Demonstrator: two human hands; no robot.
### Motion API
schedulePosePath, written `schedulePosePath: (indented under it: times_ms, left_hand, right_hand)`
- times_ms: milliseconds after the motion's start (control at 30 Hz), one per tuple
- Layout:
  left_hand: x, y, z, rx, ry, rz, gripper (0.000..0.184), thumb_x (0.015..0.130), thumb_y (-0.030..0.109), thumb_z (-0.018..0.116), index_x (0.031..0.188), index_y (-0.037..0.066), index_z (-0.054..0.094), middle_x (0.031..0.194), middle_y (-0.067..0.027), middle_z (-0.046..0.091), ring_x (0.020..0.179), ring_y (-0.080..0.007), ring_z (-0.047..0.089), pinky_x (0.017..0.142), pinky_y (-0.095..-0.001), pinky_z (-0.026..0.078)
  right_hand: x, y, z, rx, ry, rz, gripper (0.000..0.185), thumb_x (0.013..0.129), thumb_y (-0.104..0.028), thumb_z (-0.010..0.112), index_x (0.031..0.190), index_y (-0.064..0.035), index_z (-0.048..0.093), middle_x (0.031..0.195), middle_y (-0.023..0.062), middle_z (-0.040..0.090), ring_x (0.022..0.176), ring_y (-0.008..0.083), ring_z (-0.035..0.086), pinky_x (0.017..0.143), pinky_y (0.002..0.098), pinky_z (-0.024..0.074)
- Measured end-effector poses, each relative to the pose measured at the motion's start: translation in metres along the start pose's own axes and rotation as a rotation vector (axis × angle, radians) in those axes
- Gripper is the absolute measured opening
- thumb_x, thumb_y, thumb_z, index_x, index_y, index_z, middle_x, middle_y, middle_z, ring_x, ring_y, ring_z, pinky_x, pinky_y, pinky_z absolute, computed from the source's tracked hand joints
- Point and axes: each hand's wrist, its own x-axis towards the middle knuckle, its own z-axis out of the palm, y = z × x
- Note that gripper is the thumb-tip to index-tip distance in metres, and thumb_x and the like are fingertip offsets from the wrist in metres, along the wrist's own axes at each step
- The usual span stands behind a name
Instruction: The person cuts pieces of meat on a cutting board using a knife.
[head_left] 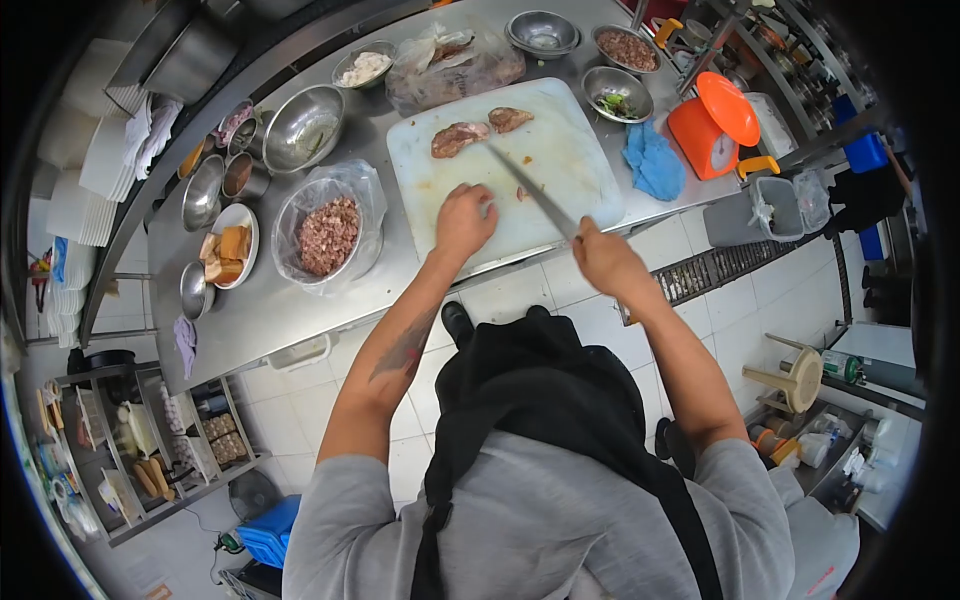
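Note:
A knife point(535, 195) with a long blade slants over the white cutting board point(580, 120), its handle in my right hand point(607, 262), which is closed around it near the board's front edge. Close to the blade's tip lie two chunks of meat, a longer reddish one point(459, 139) and a smaller brown one point(510, 119). A few small scraps point(530, 190) are scattered beside the blade. Over the board's front left part, my left hand point(466, 220) has its fingers curled in; whatever may be inside them is hidden. It is apart from both chunks.
Left of the board stands a plastic-lined tub of chopped meat point(328, 235), near a bowl of orange-brown blocks point(234, 250). Behind the board sits a plastic bag point(450, 70). To the right are a blue cloth point(654, 162) and an orange scale point(705, 130). Metal bowls point(305, 128) ring the counter.

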Motion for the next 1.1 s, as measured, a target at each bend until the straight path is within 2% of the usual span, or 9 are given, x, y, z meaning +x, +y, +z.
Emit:
schedulePosePath:
  times_ms: [67,200,367,533,633,733,933,1033,1100]
  left_hand:
    - [0.020,0.017,0.028,0.041,-0.055,-0.045,0.016,0.083,0.014,0.074,0.094,0.002,0.074,0.097,-0.0178,0.072,0.083,-0.0365,0.072,0.080,-0.0460,0.059]
    - [0.067,0.003,0.058,0.195,-0.231,-0.007,0.012,0.079,0.012,0.073,0.088,0.005,0.076,0.090,-0.0191,0.074,0.086,-0.0372,0.073,0.081,-0.0456,0.059]
    - [0.069,-0.061,-0.007,0.146,-0.365,0.027,0.012,0.080,0.012,0.073,0.090,0.008,0.079,0.086,-0.0184,0.075,0.083,-0.0339,0.074,0.080,-0.0420,0.059]
    - [0.002,-0.039,-0.038,-0.060,-0.395,-0.154,0.021,0.085,0.011,0.073,0.104,0.007,0.082,0.088,-0.0169,0.075,0.079,-0.0268,0.074,0.079,-0.0368,0.060]
    - [-0.025,-0.016,-0.039,-0.091,-0.223,-0.205,0.032,0.085,0.010,0.076,0.116,0.003,0.077,0.108,-0.0172,0.071,0.084,-0.0295,0.073,0.079,-0.0374,0.060]
    - [-0.028,-0.015,-0.030,-0.105,-0.183,-0.134,0.025,0.084,0.007,0.076,0.109,0.003,0.077,0.103,-0.0147,0.072,0.080,-0.0237,0.071,0.075,-0.0343,0.058]
    - [-0.032,-0.004,-0.030,-0.177,-0.046,-0.206,0.013,0.082,0.004,0.077,0.094,0.002,0.072,0.094,-0.0116,0.069,0.080,-0.0252,0.069,0.077,-0.0368,0.058]
    - [-0.035,-0.017,-0.016,-0.215,0.029,-0.059,0.012,0.081,0.003,0.075,0.093,0.003,0.070,0.091,-0.0119,0.066,0.079,-0.0278,0.068,0.076,-0.0391,0.057]
    - [-0.037,-0.026,-0.008,-0.110,0.080,0.053,0.013,0.080,0.003,0.072,0.093,0.002,0.070,0.091,-0.0137,0.065,0.079,-0.0309,0.067,0.075,-0.0408,0.056]
  right_hand:
    - [0.006,0.011,-0.008,0.031,0.123,0.020,0.025,0.105,-0.020,0.052,0.112,0.0038,0.050,0.087,0.0338,0.070,0.091,0.0527,0.068,0.084,0.0612,0.0522]
    - [0.001,0.012,-0.024,0.049,0.101,0.093,0.028,0.106,-0.023,0.053,0.112,0.0040,0.050,0.091,0.0331,0.071,0.092,0.0531,0.068,0.084,0.0608,0.0516]
    - [-0.023,0.028,-0.015,0.103,0.028,0.145,0.031,0.106,-0.024,0.053,0.119,0.0047,0.050,0.098,0.0327,0.072,0.096,0.0521,0.069,0.086,0.0606,0.0522]
    - [-0.023,0.030,0.024,0.112,-0.094,0.164,0.036,0.105,-0.025,0.054,0.127,0.0031,0.051,0.099,0.0326,0.072,0.096,0.0519,0.069,0.087,0.0604,0.0531]
    - [-0.016,0.012,0.038,0.130,-0.132,0.079,0.033,0.103,-0.023,0.055,0.126,0.0017,0.051,0.097,0.0342,0.071,0.094,0.0524,0.069,0.086,0.0610,0.0533]
    - [-0.004,-0.004,0.046,0.097,-0.127,-0.028,0.031,0.102,-0.020,0.055,0.123,0.0024,0.051,0.094,0.0329,0.071,0.092,0.0523,0.069,0.085,0.0609,0.0534]
    - [0.004,-0.019,0.052,-0.108,-0.113,-0.105,0.025,0.101,-0.014,0.049,0.121,0.0020,0.052,0.087,0.0308,0.071,0.085,0.0515,0.070,0.081,0.0621,0.0545]
    - [0.004,-0.022,0.048,-0.202,-0.125,-0.125,0.038,0.093,-0.011,0.058,0.128,0.0047,0.051,0.087,0.0311,0.071,0.086,0.0505,0.071,0.080,0.0618,0.0551]
    - [0.003,-0.019,0.039,-0.210,-0.151,-0.139,0.058,0.085,-0.009,0.066,0.138,0.0088,0.048,0.090,0.0302,0.072,0.089,0.0481,0.072,0.081,0.0588,0.0563]
